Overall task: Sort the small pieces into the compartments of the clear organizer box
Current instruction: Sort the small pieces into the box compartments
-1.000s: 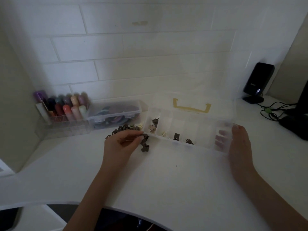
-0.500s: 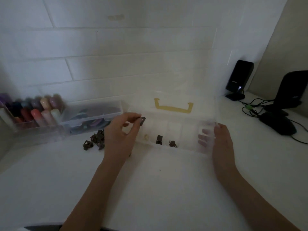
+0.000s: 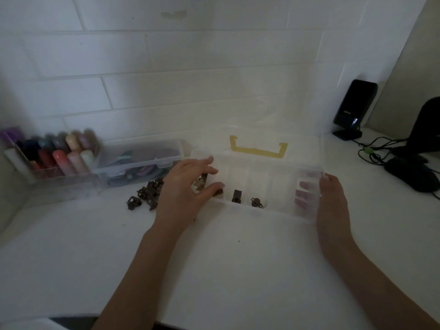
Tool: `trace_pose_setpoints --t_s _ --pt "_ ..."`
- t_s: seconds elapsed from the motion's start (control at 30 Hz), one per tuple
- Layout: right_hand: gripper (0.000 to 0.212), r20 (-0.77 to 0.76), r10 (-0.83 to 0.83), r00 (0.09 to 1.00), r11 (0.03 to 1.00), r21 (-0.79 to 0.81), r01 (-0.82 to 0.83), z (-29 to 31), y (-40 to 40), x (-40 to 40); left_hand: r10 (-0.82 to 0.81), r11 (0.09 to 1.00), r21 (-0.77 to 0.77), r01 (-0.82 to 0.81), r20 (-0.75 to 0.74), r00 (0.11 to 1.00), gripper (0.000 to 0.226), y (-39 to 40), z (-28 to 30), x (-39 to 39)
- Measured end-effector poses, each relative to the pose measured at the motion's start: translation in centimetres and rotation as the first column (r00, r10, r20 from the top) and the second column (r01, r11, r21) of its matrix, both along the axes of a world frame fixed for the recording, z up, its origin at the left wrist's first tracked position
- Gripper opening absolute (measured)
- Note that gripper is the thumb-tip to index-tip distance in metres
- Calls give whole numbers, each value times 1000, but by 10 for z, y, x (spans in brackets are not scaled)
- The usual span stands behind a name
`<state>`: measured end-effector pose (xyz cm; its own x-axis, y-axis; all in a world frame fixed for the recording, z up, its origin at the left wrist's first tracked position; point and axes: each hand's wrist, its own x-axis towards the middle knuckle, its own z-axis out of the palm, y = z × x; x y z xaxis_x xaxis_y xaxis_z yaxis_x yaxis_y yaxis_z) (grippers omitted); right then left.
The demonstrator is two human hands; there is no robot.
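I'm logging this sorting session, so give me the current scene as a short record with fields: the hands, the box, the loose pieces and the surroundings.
left hand: fingers spread over the left end compartments of the box, nothing plainly gripped
right hand: grips the right end of the box, fingers showing through the wall
clear plastic organizer box: open, yellow latch on the raised lid
sorted: one dark piece and another in neighbouring compartments
unsorted: pile of small dark pieces on the white table, left of the box
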<state>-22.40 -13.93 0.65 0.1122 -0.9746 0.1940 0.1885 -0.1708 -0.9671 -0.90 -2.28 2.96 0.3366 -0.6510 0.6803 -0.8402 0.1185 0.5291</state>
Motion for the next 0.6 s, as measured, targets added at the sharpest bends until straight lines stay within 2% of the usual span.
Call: trace_pose_setpoints --t_s 0.07,0.13,0.2,0.3,0.4,0.5,0.6 --pt "28 -7 1 1000 1000 3 -1 0 -1 0 10 998 -55 -14 -65 998 22 4 2 2" --pt "28 -8 3 1000 1000 6 -3 0 -1 -1 77 987 -130 -95 -136 988 21 11 4 9" --pt "28 -2 4 1000 1000 12 -4 1 0 0 141 978 -126 -168 -197 970 24 24 5 18" --pt "30 8 5 1000 1000 21 -5 3 2 0 140 987 103 -124 -170 976 17 46 -3 24" --pt "31 10 16 1000 1000 22 -16 5 4 0 34 933 359 -22 -26 999 22 57 -18 25" --pt "30 6 16 1000 1000 25 -16 5 4 0 -15 913 408 -5 47 999 39 54 -26 24" --pt "27 9 20 1000 999 30 -20 6 5 -1 2 923 384 -36 89 996 34 49 -29 22"
